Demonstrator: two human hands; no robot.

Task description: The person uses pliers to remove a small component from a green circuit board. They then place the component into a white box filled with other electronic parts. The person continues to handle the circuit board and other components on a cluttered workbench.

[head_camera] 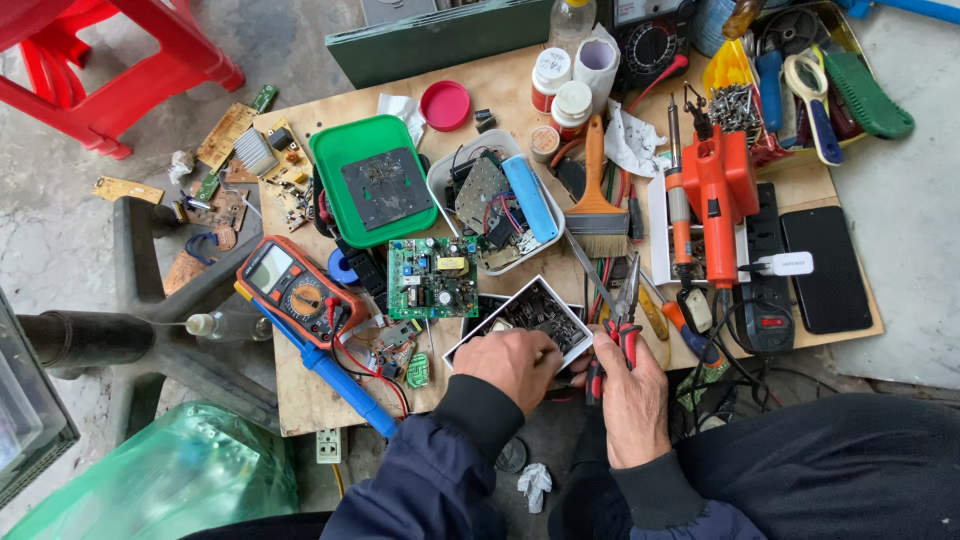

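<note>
Pliers with red handles sit in our right hand, fingers wrapped closed around the grips, nose pointing to 12 o'clock. Our left hand is curled over the near edge of a small white tray full of dark little parts; can't tell if it's actually pinching anything in there.

Progress-wise, we'd guess we're mid-way through a rummage: the green circuit board at 11 o'clock from the left hand lies bare on the bench with nothing touching it, and the orange multimeter further out at 9 o'clock has its leads lying loose. So whatever goes on that board doesn't look fitted yet.

Further out, a brush lies at 12 o'clock, an orange tool at 1 o'clock, and a black phone at 2 o'clock.

All of it sits on a plywood board used as a bench, pretty crowded. Below is rough concrete floor, with a red plastic stool at 10 o'clock and a green bag at 8 o'clock.
</note>
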